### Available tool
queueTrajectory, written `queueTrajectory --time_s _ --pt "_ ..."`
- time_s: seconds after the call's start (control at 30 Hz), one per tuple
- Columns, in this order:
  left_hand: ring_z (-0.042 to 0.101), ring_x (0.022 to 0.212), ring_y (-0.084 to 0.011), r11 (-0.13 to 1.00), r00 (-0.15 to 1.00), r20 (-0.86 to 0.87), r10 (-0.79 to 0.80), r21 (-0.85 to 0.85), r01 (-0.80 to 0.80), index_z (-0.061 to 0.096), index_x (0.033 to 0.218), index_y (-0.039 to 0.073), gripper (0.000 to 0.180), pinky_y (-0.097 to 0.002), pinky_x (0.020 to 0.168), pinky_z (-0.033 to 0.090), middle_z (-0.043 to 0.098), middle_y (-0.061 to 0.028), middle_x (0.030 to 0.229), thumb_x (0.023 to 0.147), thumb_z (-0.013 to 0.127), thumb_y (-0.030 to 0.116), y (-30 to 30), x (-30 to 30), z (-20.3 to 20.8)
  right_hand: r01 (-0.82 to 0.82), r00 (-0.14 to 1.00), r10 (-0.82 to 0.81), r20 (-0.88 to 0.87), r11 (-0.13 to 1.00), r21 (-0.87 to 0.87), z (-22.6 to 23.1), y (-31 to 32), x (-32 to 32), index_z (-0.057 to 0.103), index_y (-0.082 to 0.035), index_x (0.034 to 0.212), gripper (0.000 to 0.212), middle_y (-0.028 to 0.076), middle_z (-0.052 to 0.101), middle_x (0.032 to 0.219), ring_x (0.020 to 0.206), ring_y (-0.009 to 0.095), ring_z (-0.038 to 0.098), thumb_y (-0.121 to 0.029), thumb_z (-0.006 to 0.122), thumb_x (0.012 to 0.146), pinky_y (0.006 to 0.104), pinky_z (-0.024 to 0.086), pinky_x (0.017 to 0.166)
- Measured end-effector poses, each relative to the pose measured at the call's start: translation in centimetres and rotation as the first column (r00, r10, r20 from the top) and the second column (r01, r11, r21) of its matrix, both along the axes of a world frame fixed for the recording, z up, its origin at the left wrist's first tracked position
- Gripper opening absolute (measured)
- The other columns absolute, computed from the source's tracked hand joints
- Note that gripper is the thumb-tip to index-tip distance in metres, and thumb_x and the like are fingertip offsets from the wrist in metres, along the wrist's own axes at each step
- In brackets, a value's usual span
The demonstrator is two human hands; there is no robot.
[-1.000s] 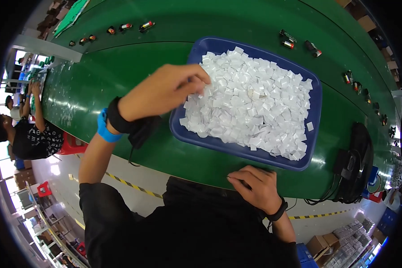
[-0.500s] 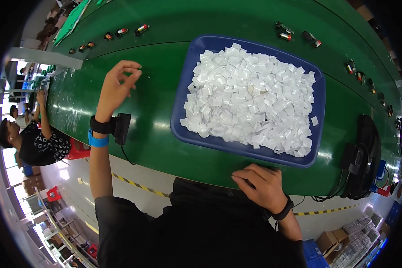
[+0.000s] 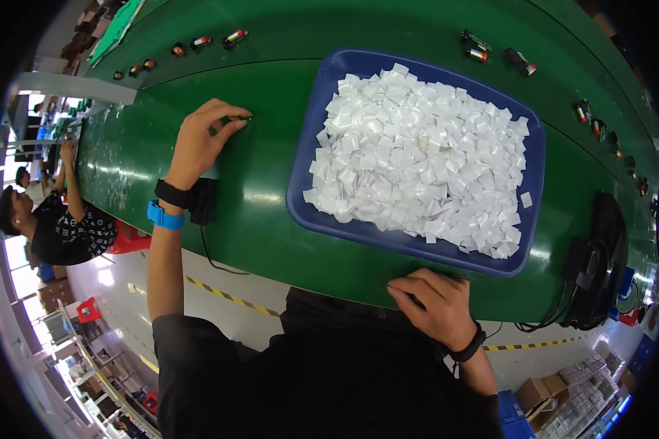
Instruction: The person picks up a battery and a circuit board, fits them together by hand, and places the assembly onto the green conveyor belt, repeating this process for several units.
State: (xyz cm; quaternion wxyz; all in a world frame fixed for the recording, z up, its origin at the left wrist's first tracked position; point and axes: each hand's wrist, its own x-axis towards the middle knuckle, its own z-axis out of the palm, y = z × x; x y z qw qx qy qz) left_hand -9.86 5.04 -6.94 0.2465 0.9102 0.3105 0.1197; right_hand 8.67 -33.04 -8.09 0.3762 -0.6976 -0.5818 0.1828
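My left hand (image 3: 200, 140) is over the green table, left of the blue tray, its thumb and forefinger pinched together. At those fingertips is a tiny speck (image 3: 249, 119), too small to name. My right hand (image 3: 441, 306) rests at the table's near edge, just below the tray, fingers curled and thumb close to the forefinger; nothing shows in it. The blue plastic tray (image 3: 417, 254) holds a heap of small white square pieces (image 3: 417, 161). A beige scrap (image 3: 433, 147) lies on the heap, and one white square (image 3: 526, 200) sits apart by the right wall.
Small red-and-black cylindrical parts (image 3: 234, 38) stand in a row along the far side of the green table (image 3: 256, 249), with more at the far right (image 3: 476, 55). A black bag-like object (image 3: 600, 256) with cables lies at right. Another person (image 3: 58, 230) sits at far left.
My left hand has moved slightly right and its thumb and forefinger have come together at the small speck on the table. My right hand stays at the table edge. The whole view has shifted slightly.
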Motion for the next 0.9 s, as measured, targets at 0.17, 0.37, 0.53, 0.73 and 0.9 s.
queueTrajectory --time_s 0.17,0.37,0.53,0.73,0.9 --pt "0.054 0.068 -0.0100 0.997 0.998 -0.030 -0.055 0.055 0.056 0.066 0.100 0.006 0.010 -0.0256 0.059 0.042 0.063 -0.0029 0.092 0.090 0.069 0.006 0.4 -0.1 -0.3 0.001 1.000 -0.001 -0.023 1.000 0.010 -0.2 0.0 0.2 0.072 -0.010 0.082 0.008 0.000 0.066 0.073 0.055 0.015 0.061 -0.007 0.078 0.077 0.0273 0.044 0.052" --pt "0.057 0.073 -0.0106 0.991 0.998 0.001 -0.055 -0.126 0.055 0.059 0.097 0.002 0.010 -0.0246 0.061 0.044 0.063 -0.0016 0.088 0.093 0.067 0.008 0.0 -0.1 0.1 -0.009 1.000 0.010 -0.023 1.000 0.030 -0.2 0.0 0.2 0.072 -0.009 0.082 0.008 0.000 0.066 0.073 0.053 0.016 0.060 -0.006 0.078 0.077 0.0267 0.044 0.050" --pt "0.058 0.073 -0.0097 0.931 0.991 0.018 -0.135 -0.340 0.134 0.063 0.096 0.001 0.010 -0.0237 0.062 0.045 0.065 -0.0012 0.087 0.093 0.067 0.009 -5.3 3.6 3.8 -0.019 0.999 0.020 -0.026 0.999 0.037 -0.2 0.1 0.2 0.071 -0.009 0.083 0.007 0.000 0.065 0.073 0.054 0.016 0.061 -0.007 0.077 0.079 0.0271 0.045 0.049" --pt "0.056 0.068 -0.0049 0.898 0.904 0.159 -0.396 -0.136 0.418 0.071 0.095 0.005 0.008 -0.0217 0.058 0.043 0.068 0.0001 0.086 0.091 0.071 0.011 -8.4 7.8 3.4 -0.007 0.998 0.009 -0.054 0.999 0.048 -0.2 0.0 0.0 0.072 -0.009 0.083 0.007 0.000 0.066 0.073 0.053 0.015 0.060 -0.007 0.078 0.079 0.0271 0.045 0.050" --pt "0.056 0.065 -0.0051 0.980 0.983 0.166 -0.073 -0.169 0.101 0.071 0.095 0.007 0.013 -0.0219 0.055 0.041 0.069 0.0006 0.084 0.089 0.075 0.017 -3.6 6.8 2.6 0.009 0.998 -0.005 -0.056 0.998 0.066 -0.2 -0.3 0.2 0.072 -0.009 0.082 0.007 0.000 0.066 0.073 0.052 0.015 0.060 -0.007 0.078 0.079 0.0268 0.045 0.050"
